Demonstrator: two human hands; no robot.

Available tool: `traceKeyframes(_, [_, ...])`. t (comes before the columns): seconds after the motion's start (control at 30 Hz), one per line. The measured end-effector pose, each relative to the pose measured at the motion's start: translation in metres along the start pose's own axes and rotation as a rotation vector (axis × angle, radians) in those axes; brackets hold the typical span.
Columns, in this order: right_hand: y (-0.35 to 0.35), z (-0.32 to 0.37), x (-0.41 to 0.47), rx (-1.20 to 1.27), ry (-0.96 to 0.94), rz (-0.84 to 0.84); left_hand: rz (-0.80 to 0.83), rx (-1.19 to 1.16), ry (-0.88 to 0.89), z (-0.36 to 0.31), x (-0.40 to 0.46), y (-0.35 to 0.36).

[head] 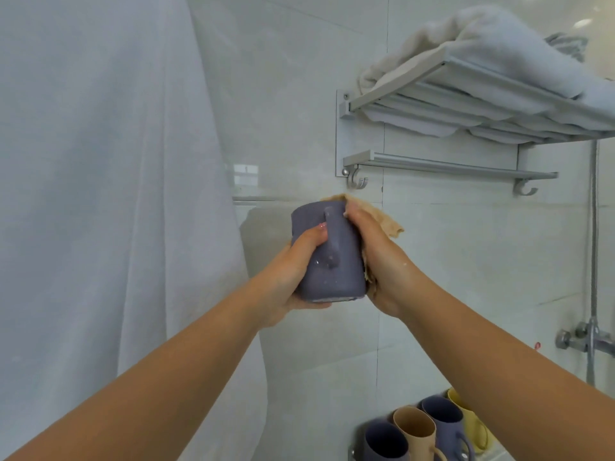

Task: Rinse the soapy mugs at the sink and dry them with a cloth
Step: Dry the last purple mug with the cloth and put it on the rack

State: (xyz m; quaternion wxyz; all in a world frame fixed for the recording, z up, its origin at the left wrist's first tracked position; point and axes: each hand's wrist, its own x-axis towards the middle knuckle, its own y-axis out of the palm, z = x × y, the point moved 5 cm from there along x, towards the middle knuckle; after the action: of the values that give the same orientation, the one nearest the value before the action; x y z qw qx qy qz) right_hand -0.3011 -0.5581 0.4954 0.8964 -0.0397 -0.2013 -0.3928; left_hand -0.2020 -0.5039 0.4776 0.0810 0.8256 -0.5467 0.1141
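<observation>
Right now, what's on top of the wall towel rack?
Rumpled white towels lie heaped across the top shelf of the towel rack. A grey cloth shows behind them, mostly covered. The lower bar carries nothing.

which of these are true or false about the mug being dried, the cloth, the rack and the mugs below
1. The left hand holds a purple ceramic mug. True.
2. The right hand presses a blue sponge on it. False: a tan cloth.
3. White towels lie on the metal wall rack. True.
4. Only purple mugs stand below. False: a beige mug and a yellow mug too.
</observation>
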Motion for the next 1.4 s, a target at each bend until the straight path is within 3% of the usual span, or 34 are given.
traceKeyframes(0.1, [-0.007,-0.01,0.0,-0.022,0.013,0.002,-0.125,0.193,0.047,0.007,0.005,-0.002])
traceKeyframes(0.17, [-0.014,-0.009,0.0,0.022,-0.015,-0.065,-0.21,0.194,0.095,0.005,0.004,-0.001])
traceKeyframes(0.33, [-0.033,0.005,0.005,-0.299,-0.292,-0.308,-0.06,-0.116,-0.08,-0.008,-0.008,0.015])
traceKeyframes(0.43, [-0.026,0.003,0.003,-0.417,-0.417,-0.273,-0.045,-0.041,0.0,-0.012,-0.009,0.027])
traceKeyframes(0.57, [-0.012,-0.006,-0.005,-0.386,-0.442,-0.215,-0.255,-0.006,0.128,-0.018,-0.009,0.02])
traceKeyframes(0.63, [-0.006,-0.008,-0.013,-0.509,-0.495,-0.227,-0.28,-0.002,0.143,-0.018,-0.008,0.02])
traceKeyframes(0.77, [0.009,-0.006,-0.031,-1.007,-0.537,-0.215,-0.26,-0.023,0.181,-0.02,-0.011,0.018])
traceKeyframes(0.93, [0.005,0.019,-0.019,-0.598,-0.436,-0.183,-0.294,-0.041,0.127,-0.022,-0.014,0.015])
traceKeyframes(1.07, [-0.008,0.029,-0.017,-0.343,-0.167,-0.165,-0.338,-0.118,0.106,-0.02,-0.016,0.011])
traceKeyframes(1.2, [-0.003,0.019,-0.022,-0.298,-0.06,-0.136,-0.391,-0.122,0.124,-0.017,-0.013,0.006])
traceKeyframes(1.3, [0.014,0.01,-0.027,-0.529,-0.317,-0.194,-0.387,-0.137,0.111,-0.017,-0.011,0.006])
traceKeyframes(1.4, [0.02,0.009,-0.024,-0.74,-0.356,-0.187,-0.385,-0.11,0.118,-0.019,-0.01,0.005])
